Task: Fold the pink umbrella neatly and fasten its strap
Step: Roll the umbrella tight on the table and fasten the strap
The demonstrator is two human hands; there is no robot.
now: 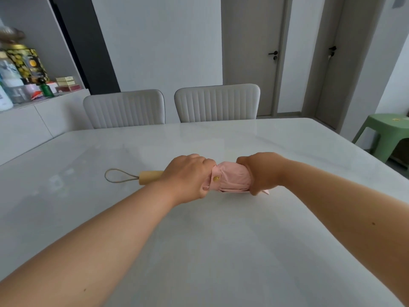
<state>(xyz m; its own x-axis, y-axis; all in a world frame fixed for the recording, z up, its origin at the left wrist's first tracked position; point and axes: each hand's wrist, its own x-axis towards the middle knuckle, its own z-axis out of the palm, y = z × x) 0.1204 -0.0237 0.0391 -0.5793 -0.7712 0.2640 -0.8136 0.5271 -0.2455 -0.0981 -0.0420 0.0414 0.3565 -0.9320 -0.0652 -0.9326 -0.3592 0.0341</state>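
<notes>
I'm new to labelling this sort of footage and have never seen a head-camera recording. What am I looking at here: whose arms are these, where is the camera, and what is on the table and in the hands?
There is no machine here. The single picture comes from a wide-angle camera worn on a person's head, looking forward and down, so the two bare arms reaching in from the bottom are the wearer's own.

On the white table lies a rolled-up pink umbrella. Its wooden handle, with a cord loop, points to the left. The left hand grips the umbrella near the handle, thumb by the strap with its brass snap. The right hand grips the other end.

Behind the table stand two pale chairs; a green stool is at the right.
</notes>
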